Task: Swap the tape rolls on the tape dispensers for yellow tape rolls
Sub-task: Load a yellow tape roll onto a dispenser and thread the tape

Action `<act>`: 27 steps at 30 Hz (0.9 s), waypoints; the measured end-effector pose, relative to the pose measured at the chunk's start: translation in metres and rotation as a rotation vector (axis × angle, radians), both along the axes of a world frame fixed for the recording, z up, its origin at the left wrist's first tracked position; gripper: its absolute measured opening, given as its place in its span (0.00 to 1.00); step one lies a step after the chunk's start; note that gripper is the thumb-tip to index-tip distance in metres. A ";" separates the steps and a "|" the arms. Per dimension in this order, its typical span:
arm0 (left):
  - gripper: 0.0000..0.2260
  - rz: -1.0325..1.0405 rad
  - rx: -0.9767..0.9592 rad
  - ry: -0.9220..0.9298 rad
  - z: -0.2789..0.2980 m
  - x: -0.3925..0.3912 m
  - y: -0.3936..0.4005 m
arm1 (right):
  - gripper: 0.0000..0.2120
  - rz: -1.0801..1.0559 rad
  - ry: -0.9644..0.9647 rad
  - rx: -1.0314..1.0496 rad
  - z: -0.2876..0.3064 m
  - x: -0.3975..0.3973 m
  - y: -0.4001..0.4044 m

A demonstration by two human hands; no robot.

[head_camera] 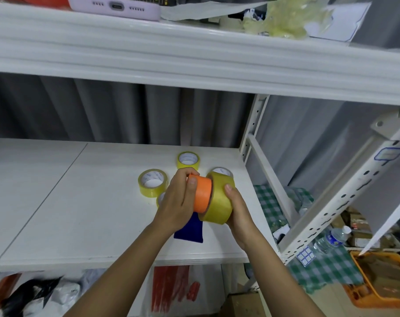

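Head view, near to far. Two bare forearms come up from the bottom edge and meet over the front of the white shelf [80, 213]. Left hand [179, 202] has its fingers curled round the orange hub of the tape dispenser [202, 194], thumb on top of the hub. Right hand [236, 210] grips the yellow tape roll [219, 200] from its right side, thumb on the roll's outer face. Roll sits against the orange hub, edge-on to the camera; cannot tell how far it is seated on the hub. Dispenser's blue handle [190, 229] hangs below the hands, its lower end near the shelf board.

Behind the hands, spare yellow rolls lie flat on the shelf: one left [152, 183], one further back [188, 160], one mostly hidden behind the held roll [222, 171], and a sliver of another [159, 199] by the left wrist.

Right of the shelf: perforated upright [345, 197], green checked cloth [272, 202], water bottle [331, 240], orange crate [377, 282] lower down.

Upper shelf: a phone in a lilac case [116, 8], crumpled yellowish tape [286, 19]. Grey curtain [103, 110] at the back.
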State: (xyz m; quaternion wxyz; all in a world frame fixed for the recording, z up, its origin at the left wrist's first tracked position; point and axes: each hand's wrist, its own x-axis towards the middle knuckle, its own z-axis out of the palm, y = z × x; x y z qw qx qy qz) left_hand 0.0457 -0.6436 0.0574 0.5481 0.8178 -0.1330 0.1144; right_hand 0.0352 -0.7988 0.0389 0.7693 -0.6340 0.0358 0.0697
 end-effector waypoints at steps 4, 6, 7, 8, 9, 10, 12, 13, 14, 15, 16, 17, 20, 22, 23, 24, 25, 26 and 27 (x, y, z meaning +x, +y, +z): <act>0.13 0.012 0.063 -0.090 0.004 0.001 0.001 | 0.36 0.011 -0.020 -0.003 0.006 0.000 -0.002; 0.13 0.012 0.095 -0.141 0.005 0.002 0.002 | 0.36 0.007 -0.036 -0.016 0.006 0.000 -0.003; 0.14 0.016 0.113 -0.174 0.005 0.003 0.002 | 0.35 0.003 -0.048 -0.036 0.006 -0.001 -0.004; 0.16 0.022 0.130 -0.207 0.006 0.003 0.003 | 0.34 0.002 -0.060 -0.064 0.007 -0.001 -0.005; 0.17 0.027 0.144 -0.233 0.007 0.003 0.004 | 0.31 0.005 -0.073 -0.091 0.008 -0.002 -0.006; 0.18 0.030 0.157 -0.251 0.007 0.003 0.004 | 0.28 0.013 -0.085 -0.114 0.009 -0.003 -0.006; 0.18 0.035 0.188 -0.286 0.010 0.003 0.004 | 0.21 0.035 -0.100 -0.143 0.013 -0.005 -0.007; 0.18 0.036 0.212 -0.308 0.010 0.002 0.004 | 0.18 0.047 -0.100 -0.152 0.015 -0.006 -0.006; 0.18 0.035 0.241 -0.334 0.010 0.002 0.004 | 0.17 0.058 -0.095 -0.158 0.018 -0.006 -0.006; 0.18 0.033 0.265 -0.357 0.009 0.002 0.004 | 0.17 0.066 -0.088 -0.163 0.020 -0.007 -0.005; 0.18 0.031 0.277 -0.370 0.008 0.001 0.004 | 0.17 0.074 -0.081 -0.167 0.023 -0.008 -0.005; 0.18 0.033 0.275 -0.374 0.007 0.001 0.004 | 0.17 0.081 -0.077 -0.168 0.024 -0.008 -0.004; 0.17 0.060 0.254 -0.404 0.005 0.001 0.004 | 0.19 0.079 -0.045 -0.159 0.026 -0.011 -0.001; 0.15 0.077 0.251 -0.438 0.004 0.000 0.004 | 0.22 0.071 0.011 -0.124 0.026 -0.012 0.002; 0.13 0.078 0.253 -0.451 0.004 0.000 0.004 | 0.25 0.063 0.053 -0.095 0.027 -0.013 0.003; 0.12 0.072 0.262 -0.461 0.003 0.000 0.004 | 0.29 0.052 0.112 -0.064 0.027 -0.013 0.004; 0.11 0.058 0.273 -0.466 0.001 0.000 0.004 | 0.32 0.044 0.183 -0.031 0.028 -0.012 0.005; 0.11 0.039 0.285 -0.466 0.000 0.000 0.005 | 0.33 0.042 0.253 -0.006 0.028 -0.011 0.006; 0.11 0.020 0.292 -0.462 -0.002 0.001 0.006 | 0.33 0.047 0.303 0.006 0.029 -0.010 0.006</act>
